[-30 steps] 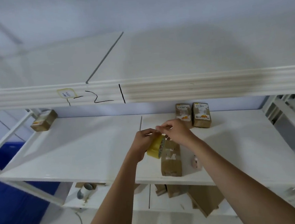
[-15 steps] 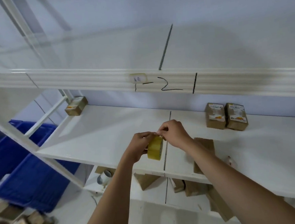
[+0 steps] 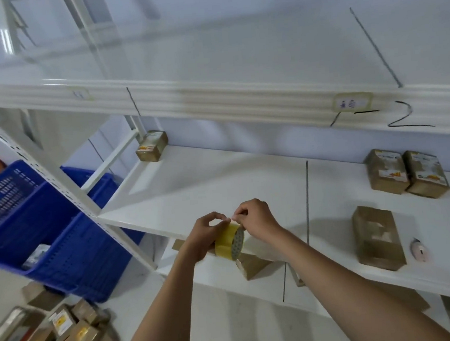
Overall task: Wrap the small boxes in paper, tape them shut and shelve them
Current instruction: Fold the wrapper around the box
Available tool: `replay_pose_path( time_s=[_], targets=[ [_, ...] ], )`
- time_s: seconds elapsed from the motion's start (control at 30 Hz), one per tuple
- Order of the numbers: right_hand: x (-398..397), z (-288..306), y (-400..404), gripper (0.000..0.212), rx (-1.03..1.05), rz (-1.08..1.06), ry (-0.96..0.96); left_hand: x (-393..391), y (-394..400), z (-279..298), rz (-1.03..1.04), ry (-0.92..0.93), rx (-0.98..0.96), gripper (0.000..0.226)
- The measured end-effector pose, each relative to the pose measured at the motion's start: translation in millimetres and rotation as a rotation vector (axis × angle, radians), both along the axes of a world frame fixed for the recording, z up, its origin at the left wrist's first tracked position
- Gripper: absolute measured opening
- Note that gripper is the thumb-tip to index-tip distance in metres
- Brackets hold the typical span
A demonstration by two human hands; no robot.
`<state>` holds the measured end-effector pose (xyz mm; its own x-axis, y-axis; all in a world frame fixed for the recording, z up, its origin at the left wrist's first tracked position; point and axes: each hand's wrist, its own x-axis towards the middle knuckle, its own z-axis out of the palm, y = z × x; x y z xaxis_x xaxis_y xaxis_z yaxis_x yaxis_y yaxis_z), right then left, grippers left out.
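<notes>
White shelf (image 3: 219,187), middle tier, as landmark. Before its front edge: left hand (image 3: 206,235) grips yellow tape roll (image 3: 229,241); right hand (image 3: 257,221) pinches at the roll's top. On it, right: 1 paper-wrapped box (image 3: 377,237), pink item (image 3: 419,250) beside; 2 labelled boxes (image 3: 407,176) at rear; 1 box (image 3: 152,146) at left rear corner. Left of it: blue crates (image 3: 49,238). Below left, floor: heap of small boxes (image 3: 64,336).

A blue perforated plastic crate (image 3: 62,237) sits on the floor at the left, beside the white perforated upright (image 3: 43,171) of the rack. A small pink object (image 3: 419,251) (too blurred to identify) lies on the middle shelf at the right. A paper label (image 3: 352,103) is stuck on the upper shelf's front edge, with black marker strokes (image 3: 400,117) just beneath it.
</notes>
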<state>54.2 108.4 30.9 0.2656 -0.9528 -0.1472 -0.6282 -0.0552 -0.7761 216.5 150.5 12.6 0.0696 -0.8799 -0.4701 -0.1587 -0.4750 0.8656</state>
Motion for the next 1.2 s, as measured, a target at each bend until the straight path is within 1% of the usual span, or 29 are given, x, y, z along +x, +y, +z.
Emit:
replay_pose_path(
  time_s=[0.1,0.17,0.3,0.47,0.57,0.67,0.73,0.8,0.83,0.93,0.97,1.0,1.07,1.2],
  targets=[
    [16.4,-19.7,3.9,0.012,0.075,0.004,0.029,18.5,5.3,-24.9,0.012,0.043,0.063,0.021],
    [24.6,-32.3,6.9,0.013,0.114,0.001,0.056,25.4,10.2,-37.7,0.011,0.04,0.105,0.022],
    [33.2,-55.6,12.4,0.015,0.154,-0.007,0.142,28.0,16.5,-54.7,-0.02,0.037,0.187,0.036],
    [36.0,-72.3,15.4,0.017,0.149,-0.029,0.195,24.8,15.6,-63.1,-0.05,-0.035,0.186,0.025],
    [35.7,-78.8,14.0,0.018,0.151,-0.052,0.182,26.2,11.5,-74.1,-0.054,-0.097,0.213,0.035],
    [38.1,-81.7,14.5,0.018,0.158,-0.058,0.195,29.9,9.2,-83.7,-0.089,-0.213,0.212,0.036],
    [41.3,-85.2,14.4,0.016,0.163,-0.065,0.19,32.0,8.3,-85.9,-0.074,-0.25,0.196,0.037],
    [43.9,-84.2,12.7,0.015,0.17,-0.065,0.187,32.1,8.6,-85.8,-0.038,-0.216,0.184,0.039],
    [43.7,-83.4,9.8,0.014,0.178,-0.059,0.19,32.4,9.3,-85.3,-0.016,-0.153,0.188,0.039],
    [39.8,-80.5,-0.2,0.017,0.213,-0.052,0.201,37.4,16.6,-82.3,0.004,0.17,0.217,0.044],
    [38.1,-79.3,-2.5,0.019,0.213,-0.055,0.206,40.0,19.7,-82.2,-0.019,0.249,0.222,0.044],
    [36.2,-78.0,-3.5,0.021,0.216,-0.055,0.21,41.3,22.4,-81.0,-0.042,0.299,0.225,0.039],
    [34.4,-79.8,-2.8,0.023,0.227,-0.04,0.202,42.9,23.6,-78.2,-0.059,0.284,0.238,0.026],
    [38.0,-84.3,3.4,0.02,0.178,-0.053,0.174,39.1,16.9,-76.4,-0.012,0.172,0.267,0.028]
  ],
)
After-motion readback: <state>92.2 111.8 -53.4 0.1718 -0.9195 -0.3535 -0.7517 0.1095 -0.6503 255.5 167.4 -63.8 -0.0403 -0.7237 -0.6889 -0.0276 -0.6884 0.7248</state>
